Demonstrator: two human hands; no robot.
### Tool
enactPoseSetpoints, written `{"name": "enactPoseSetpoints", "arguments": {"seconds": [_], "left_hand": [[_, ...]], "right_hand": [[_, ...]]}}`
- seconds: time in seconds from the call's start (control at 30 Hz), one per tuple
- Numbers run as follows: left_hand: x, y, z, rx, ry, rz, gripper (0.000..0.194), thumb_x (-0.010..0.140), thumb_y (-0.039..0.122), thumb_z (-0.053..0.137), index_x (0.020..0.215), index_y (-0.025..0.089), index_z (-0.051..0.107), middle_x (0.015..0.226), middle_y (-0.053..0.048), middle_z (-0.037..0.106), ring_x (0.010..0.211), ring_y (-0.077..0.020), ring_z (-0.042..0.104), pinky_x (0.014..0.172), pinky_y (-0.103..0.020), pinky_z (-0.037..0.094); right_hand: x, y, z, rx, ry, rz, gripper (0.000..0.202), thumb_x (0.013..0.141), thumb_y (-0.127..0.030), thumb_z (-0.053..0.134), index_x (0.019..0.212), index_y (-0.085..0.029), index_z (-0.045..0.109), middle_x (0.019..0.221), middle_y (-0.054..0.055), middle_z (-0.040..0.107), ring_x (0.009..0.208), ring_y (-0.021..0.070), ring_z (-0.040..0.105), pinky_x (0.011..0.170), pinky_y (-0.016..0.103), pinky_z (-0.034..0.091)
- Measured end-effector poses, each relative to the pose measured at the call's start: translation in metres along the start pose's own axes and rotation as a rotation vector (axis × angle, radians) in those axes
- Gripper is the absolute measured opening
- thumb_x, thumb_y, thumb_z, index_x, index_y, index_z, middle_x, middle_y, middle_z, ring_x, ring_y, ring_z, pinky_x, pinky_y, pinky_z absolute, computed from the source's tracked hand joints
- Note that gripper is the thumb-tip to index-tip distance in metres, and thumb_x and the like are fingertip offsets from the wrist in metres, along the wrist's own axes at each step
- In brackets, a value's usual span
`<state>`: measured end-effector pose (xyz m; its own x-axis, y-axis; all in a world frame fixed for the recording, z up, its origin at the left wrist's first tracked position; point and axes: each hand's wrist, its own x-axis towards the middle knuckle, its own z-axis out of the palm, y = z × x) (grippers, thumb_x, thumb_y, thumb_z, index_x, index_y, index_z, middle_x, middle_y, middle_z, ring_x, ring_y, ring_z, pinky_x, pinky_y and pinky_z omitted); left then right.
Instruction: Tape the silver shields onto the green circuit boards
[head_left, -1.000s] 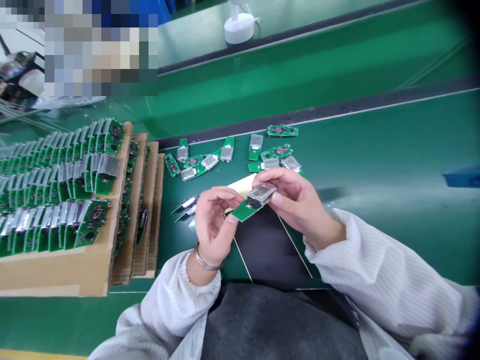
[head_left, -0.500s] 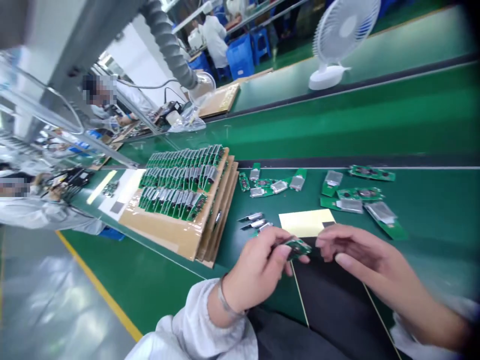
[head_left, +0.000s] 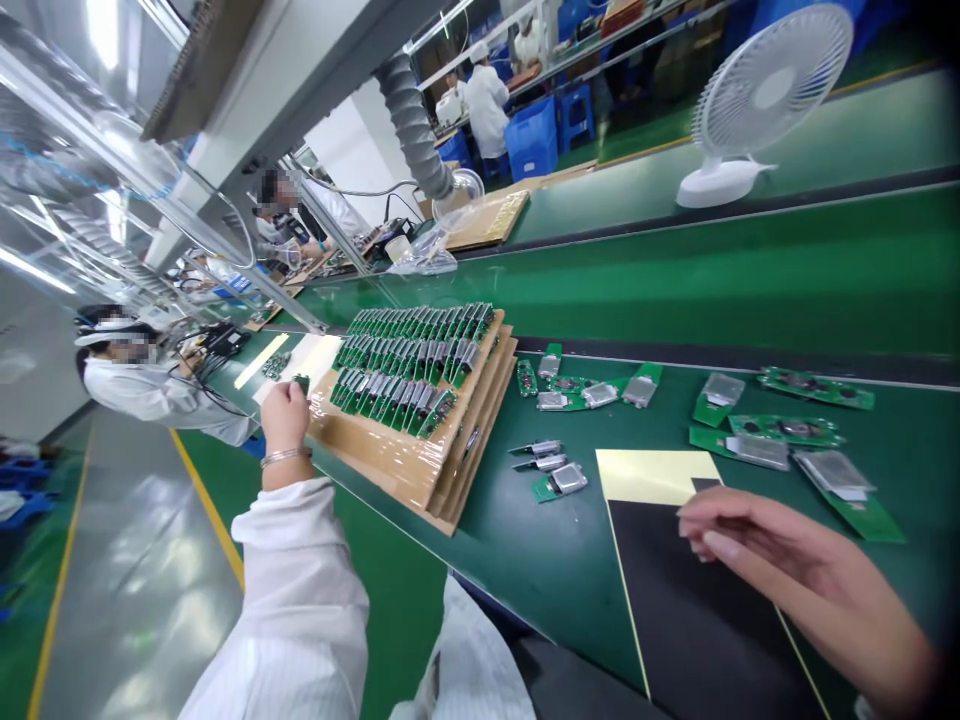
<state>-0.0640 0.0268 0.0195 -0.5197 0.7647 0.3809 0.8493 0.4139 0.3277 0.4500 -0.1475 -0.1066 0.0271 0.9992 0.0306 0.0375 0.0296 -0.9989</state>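
Observation:
My left hand (head_left: 285,420) is stretched out to the far left, its fingers closed on a small green circuit board (head_left: 301,382); only the board's tip shows past the fingers. It is beside the stacked cardboard trays (head_left: 375,462), whose top one carries rows of upright circuit boards (head_left: 405,355) with silver parts. Above the black sheet with a yellow strip (head_left: 682,590), my right hand (head_left: 787,570) hovers with bent fingers, thumb apart, holding nothing visible. Just past it lie several loose boards with silver pouches (head_left: 836,475).
More loose boards (head_left: 600,395) lie mid-bench, and three sit nearer (head_left: 559,482). A white fan (head_left: 772,95) stands on the far ledge. A flexible duct (head_left: 416,130) hangs at the back. A white-clad person (head_left: 131,370) works to the left, near a white sheet (head_left: 311,355).
My left hand has carried the circuit board from the front of the black sheet leftward past the trays. My right hand stays over the sheet. The view has turned left.

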Motion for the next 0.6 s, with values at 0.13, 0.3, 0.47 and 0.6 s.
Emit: {"name": "enactPoseSetpoints", "arguments": {"seconds": [0.13, 0.3, 0.47, 0.6], "left_hand": [[0.015, -0.015, 0.017, 0.084, -0.154, -0.03, 0.038, 0.098, 0.038, 0.065, 0.129, 0.016, 0.062, 0.129, -0.011, 0.065, 0.111, -0.0245, 0.066, 0.094, -0.046, 0.059], [0.018, -0.026, 0.022, 0.132, -0.228, -0.017, 0.038, 0.097, 0.039, 0.065, 0.128, 0.016, 0.062, 0.129, -0.011, 0.065, 0.112, -0.0251, 0.066, 0.094, -0.047, 0.058], [0.045, -0.022, 0.025, 0.151, -0.191, -0.041, 0.039, 0.097, 0.039, 0.065, 0.129, 0.016, 0.062, 0.13, -0.011, 0.064, 0.113, -0.0257, 0.066, 0.095, -0.047, 0.058], [0.079, -0.005, 0.035, 0.127, -0.189, -0.045, 0.04, 0.097, 0.039, 0.065, 0.13, 0.017, 0.062, 0.131, -0.011, 0.064, 0.113, -0.0255, 0.066, 0.094, -0.047, 0.058]], "right_hand": [[0.002, 0.0, 0.0, -0.013, 0.006, 0.013, 0.027, 0.079, -0.053, 0.081, 0.087, -0.028, 0.082, 0.085, 0.008, 0.077, 0.071, 0.0199, 0.075, 0.066, 0.02, 0.063], [0.0, 0.006, -0.001, -0.049, 0.005, 0.059, 0.032, 0.079, -0.056, 0.08, 0.087, -0.026, 0.081, 0.088, 0.009, 0.076, 0.073, 0.0213, 0.075, 0.066, 0.023, 0.064], [-0.001, 0.013, -0.002, -0.041, -0.015, 0.077, 0.029, 0.08, -0.054, 0.079, 0.09, -0.027, 0.081, 0.092, 0.008, 0.075, 0.077, 0.0212, 0.073, 0.071, 0.022, 0.063], [0.001, 0.014, -0.002, -0.026, -0.038, 0.068, 0.027, 0.08, -0.052, 0.079, 0.09, -0.026, 0.081, 0.091, 0.008, 0.074, 0.076, 0.0215, 0.073, 0.074, 0.023, 0.064]]}}
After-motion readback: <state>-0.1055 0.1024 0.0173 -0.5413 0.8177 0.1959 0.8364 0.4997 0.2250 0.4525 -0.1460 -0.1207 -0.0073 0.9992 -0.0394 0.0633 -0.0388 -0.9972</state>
